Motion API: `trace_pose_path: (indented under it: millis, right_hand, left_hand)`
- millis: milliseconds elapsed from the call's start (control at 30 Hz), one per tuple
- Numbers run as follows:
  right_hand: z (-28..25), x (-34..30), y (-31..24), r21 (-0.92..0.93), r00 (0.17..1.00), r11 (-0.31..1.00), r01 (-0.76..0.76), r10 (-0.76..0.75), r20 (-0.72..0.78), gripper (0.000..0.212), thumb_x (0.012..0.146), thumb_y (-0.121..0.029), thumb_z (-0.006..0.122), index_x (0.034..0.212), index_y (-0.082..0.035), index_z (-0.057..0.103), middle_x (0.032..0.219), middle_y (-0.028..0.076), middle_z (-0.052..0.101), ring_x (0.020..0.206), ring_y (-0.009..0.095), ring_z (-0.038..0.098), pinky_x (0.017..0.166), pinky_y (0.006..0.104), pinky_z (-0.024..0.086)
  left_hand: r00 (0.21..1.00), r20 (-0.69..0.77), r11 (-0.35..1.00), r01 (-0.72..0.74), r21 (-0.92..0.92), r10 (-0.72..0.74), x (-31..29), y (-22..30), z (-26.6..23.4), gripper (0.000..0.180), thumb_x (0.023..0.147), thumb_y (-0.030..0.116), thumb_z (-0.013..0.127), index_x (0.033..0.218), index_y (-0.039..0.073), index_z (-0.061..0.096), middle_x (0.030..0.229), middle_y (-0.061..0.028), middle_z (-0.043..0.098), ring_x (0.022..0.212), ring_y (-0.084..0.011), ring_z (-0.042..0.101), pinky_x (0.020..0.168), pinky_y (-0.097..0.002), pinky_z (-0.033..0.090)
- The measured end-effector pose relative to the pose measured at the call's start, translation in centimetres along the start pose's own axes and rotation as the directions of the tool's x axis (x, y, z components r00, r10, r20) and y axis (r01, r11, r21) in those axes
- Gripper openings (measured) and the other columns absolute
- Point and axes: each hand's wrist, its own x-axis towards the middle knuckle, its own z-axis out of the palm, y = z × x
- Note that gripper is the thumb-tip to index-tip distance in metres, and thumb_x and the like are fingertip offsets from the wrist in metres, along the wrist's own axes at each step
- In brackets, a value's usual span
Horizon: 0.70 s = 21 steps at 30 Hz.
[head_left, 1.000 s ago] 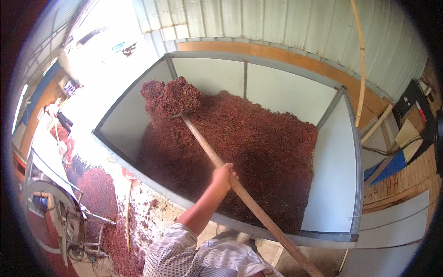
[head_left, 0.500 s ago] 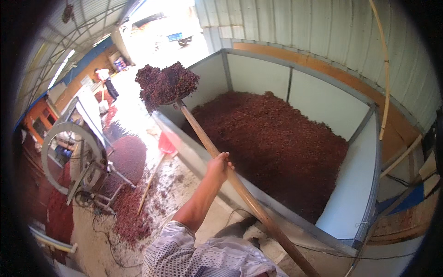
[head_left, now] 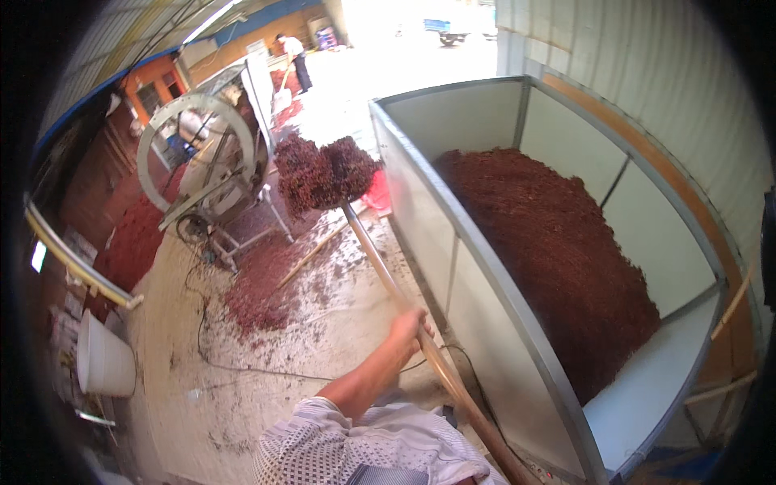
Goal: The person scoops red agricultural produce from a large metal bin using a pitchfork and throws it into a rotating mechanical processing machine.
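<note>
Clearly, the left hand (head_left: 411, 330) is wrapped around the handle of a shovel (head_left: 377, 259), its dark-red load (head_left: 327, 174) raised at eleven o'clock. The bin (head_left: 482, 250) walls off three o'clock; pale floor (head_left: 178, 323) spreads toward nine. The right hand's grip is out of sight.

Your left hand (head_left: 411, 331) is closed around the wooden handle of a shovel (head_left: 379, 263), its head piled with dark red clumps (head_left: 319, 174) above the littered floor (head_left: 182, 428). To your right, a pale-walled bin (head_left: 420, 230) contains a dark red heap (head_left: 541, 250). Left stand a large wheel (head_left: 146, 162) and, nearer, a white bucket (head_left: 107, 360); far off, another person (head_left: 297, 65) bends forward.
</note>
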Motion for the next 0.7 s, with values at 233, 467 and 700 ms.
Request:
trace_pose_path:
  millis: [233, 467, 700]
  right_hand:
    - [-3.4, 3.4, -6.3, -0.167, 0.999, 0.985, 0.048, -0.047, 0.009, 0.038, 0.078, -0.036, 0.057, 0.097, -0.004, 0.063, 0.091, 0.02, 0.064, 0.087, 0.035, 0.061, 0.074, 0.0449, 0.046]
    - [-4.4, 5.5, -11.0, -0.319, 0.993, 0.941, 0.114, -0.103, 0.052, 0.039, 0.079, -0.036, 0.056, 0.1, -0.004, 0.063, 0.093, 0.02, 0.064, 0.088, 0.036, 0.061, 0.076, 0.0458, 0.046]
    - [-0.7, 11.0, -16.8, -0.445, 0.938, 0.838, 0.317, -0.207, 0.28, 0.039, 0.081, -0.035, 0.055, 0.103, -0.004, 0.062, 0.096, 0.021, 0.063, 0.09, 0.038, 0.06, 0.077, 0.0471, 0.046]
  left_hand:
    - [0.976, -0.154, 0.98, 0.132, -0.147, -0.155, 4.7, -2.5, -11.6, 0.013, 0.08, 0.006, 0.057, 0.083, -0.002, 0.048, 0.066, -0.0103, 0.046, 0.051, -0.0217, 0.049, 0.045, -0.0399, 0.047]
    - [0.927, -0.323, 0.967, 0.12, -0.224, -0.189, 6.4, 2.9, -19.4, 0.014, 0.077, 0.006, 0.058, 0.079, -0.001, 0.047, 0.064, -0.011, 0.045, 0.052, -0.0234, 0.049, 0.046, -0.041, 0.048]
    - [0.908, -0.419, 0.985, -0.084, -0.153, 0.012, 8.9, 15.1, -27.2, 0.014, 0.076, 0.006, 0.058, 0.082, 0.0, 0.046, 0.064, -0.0127, 0.045, 0.051, -0.0258, 0.049, 0.046, -0.043, 0.048]
